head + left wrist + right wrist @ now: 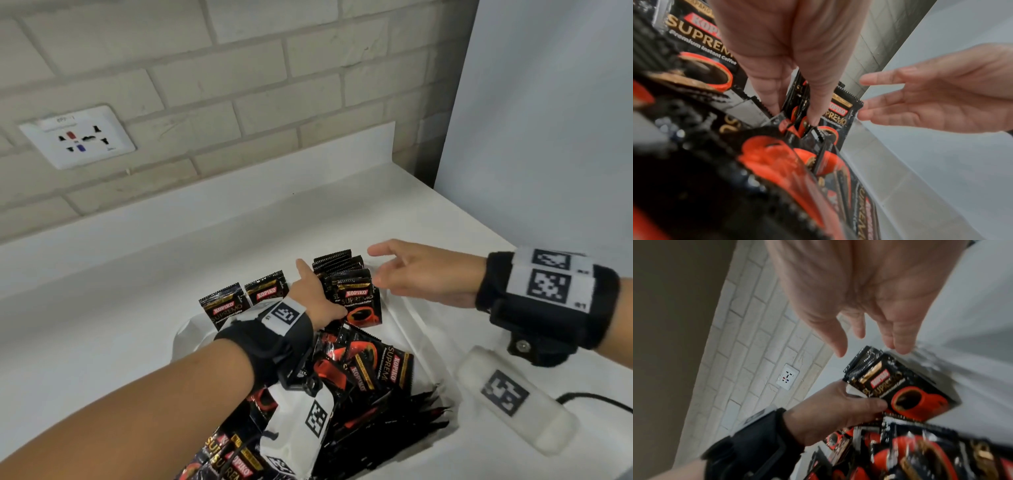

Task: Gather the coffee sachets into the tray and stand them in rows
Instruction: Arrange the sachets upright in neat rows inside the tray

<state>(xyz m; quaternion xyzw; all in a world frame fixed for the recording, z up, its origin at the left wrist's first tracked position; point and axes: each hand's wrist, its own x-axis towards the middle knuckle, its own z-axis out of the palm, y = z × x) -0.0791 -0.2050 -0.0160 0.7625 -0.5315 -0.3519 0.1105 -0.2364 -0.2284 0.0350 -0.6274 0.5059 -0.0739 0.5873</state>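
Black-foil stack: left hand (313,301) pinches the upright sachets (352,294) at the far end of the tray (186,337).
Right hand (421,270): spread wide, empty, just right of the stack, palm facing it.
Long axis: upright.
Nearer hand: left, already touching.
Loose sachets (376,373): heaped toward the tray's near end.

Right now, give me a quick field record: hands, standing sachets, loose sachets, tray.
left hand: fingers pushed in among the upright black Kopiko coffee sachets, thumb on the front one
right hand: open, empty, hovering beside that stack
standing sachets: one stack at the tray's far end, two more sachets upright to its left
loose sachets: jumbled pile nearer the person
clear plastic tray: on the white counter
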